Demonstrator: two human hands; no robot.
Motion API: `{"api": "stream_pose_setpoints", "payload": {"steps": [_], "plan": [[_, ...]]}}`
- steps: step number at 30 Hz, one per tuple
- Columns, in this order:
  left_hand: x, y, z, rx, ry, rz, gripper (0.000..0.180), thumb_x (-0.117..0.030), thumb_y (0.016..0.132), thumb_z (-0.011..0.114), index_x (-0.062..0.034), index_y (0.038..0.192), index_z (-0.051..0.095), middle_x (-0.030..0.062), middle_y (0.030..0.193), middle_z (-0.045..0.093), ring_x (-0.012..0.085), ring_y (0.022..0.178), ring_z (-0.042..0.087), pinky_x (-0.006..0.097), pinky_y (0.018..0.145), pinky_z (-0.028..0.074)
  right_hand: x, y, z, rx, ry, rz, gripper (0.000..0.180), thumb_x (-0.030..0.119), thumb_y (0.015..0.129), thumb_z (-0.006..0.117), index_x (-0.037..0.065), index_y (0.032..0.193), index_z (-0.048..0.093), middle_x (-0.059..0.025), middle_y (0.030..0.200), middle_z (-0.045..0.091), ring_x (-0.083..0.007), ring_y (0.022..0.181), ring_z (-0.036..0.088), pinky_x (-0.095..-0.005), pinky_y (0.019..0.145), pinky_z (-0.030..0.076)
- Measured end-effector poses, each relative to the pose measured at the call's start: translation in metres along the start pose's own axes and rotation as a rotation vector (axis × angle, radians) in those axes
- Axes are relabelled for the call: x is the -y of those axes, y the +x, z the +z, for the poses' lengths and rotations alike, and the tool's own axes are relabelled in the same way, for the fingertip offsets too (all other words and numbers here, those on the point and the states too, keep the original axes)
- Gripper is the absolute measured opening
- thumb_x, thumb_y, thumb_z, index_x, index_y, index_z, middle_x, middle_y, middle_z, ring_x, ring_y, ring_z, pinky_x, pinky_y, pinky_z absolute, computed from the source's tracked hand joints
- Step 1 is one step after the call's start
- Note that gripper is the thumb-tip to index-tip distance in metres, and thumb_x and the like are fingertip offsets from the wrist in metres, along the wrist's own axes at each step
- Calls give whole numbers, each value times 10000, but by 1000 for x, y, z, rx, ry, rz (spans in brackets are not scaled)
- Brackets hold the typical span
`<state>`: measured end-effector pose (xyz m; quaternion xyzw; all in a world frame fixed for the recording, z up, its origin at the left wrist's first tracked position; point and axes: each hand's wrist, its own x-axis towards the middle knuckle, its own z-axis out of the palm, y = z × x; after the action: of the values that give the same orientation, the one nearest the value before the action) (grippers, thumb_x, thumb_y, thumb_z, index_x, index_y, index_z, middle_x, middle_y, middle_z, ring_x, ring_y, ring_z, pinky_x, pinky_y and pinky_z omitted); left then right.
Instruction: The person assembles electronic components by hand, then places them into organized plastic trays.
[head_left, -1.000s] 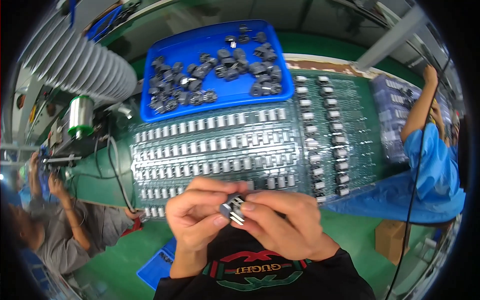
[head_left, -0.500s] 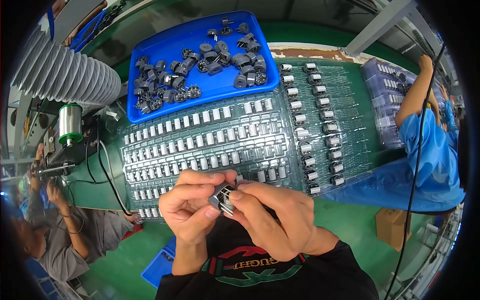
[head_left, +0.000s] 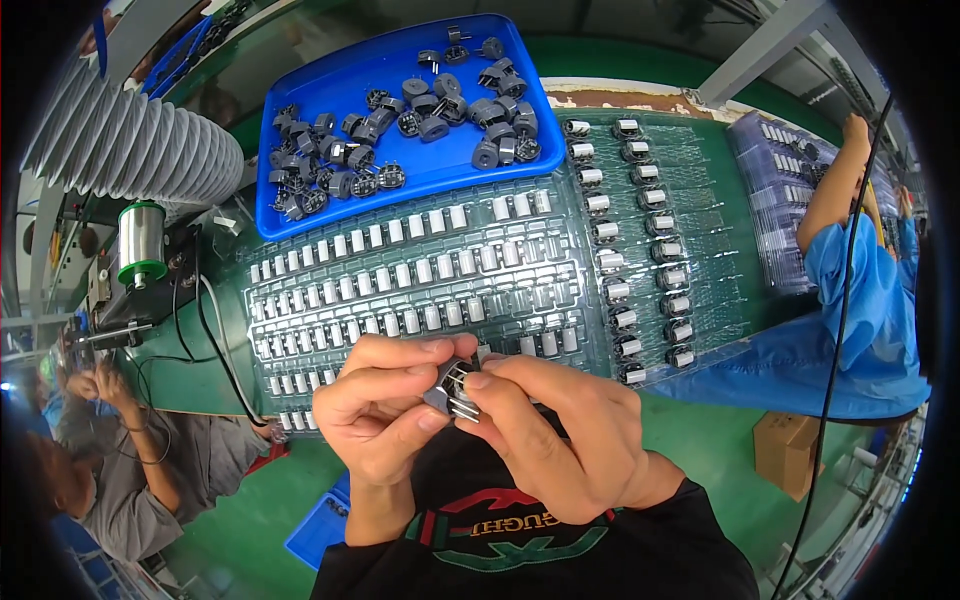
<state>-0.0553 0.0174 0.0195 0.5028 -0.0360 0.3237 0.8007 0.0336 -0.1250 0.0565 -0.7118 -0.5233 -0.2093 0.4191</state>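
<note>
Both hands pinch small grey bobbin part [head_left: 455, 388]: left hand [head_left: 385, 410] fingers curled shut, right hand [head_left: 560, 430] fingertips closed on it. Light, rigid, probably fragile pins; grip body sides.

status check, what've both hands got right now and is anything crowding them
Left hand and right hand both pinching one small grey component. Clear tray of white parts just beyond the fingers, not touching. Nothing in the way.
</note>
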Motion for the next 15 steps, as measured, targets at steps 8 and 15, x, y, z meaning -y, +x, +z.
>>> {"api": "stream_pose_setpoints", "payload": {"steps": [8, 15], "plan": [[0, -1, -4, 16, 33, -8, 269, 24, 799, 703, 74, 1056, 643, 256, 1115, 595, 448, 1043, 625, 536, 932, 530, -4, -1, 5, -38, 122, 17, 289, 45, 782, 702, -65, 1045, 651, -146, 930, 646, -186, 687, 669, -245, 521, 549], [8, 1, 3, -12, -225, -45, 314, 25, 819, 647, 97, 1122, 601, 282, 1138, 574, 436, 1061, 620, 521, 927, 531, 1, -2, 2, -58, 175, 74, 371, 70, 715, 821, -39, 1031, 661, -147, 947, 652, -221, 729, 674, -258, 548, 557]]}}
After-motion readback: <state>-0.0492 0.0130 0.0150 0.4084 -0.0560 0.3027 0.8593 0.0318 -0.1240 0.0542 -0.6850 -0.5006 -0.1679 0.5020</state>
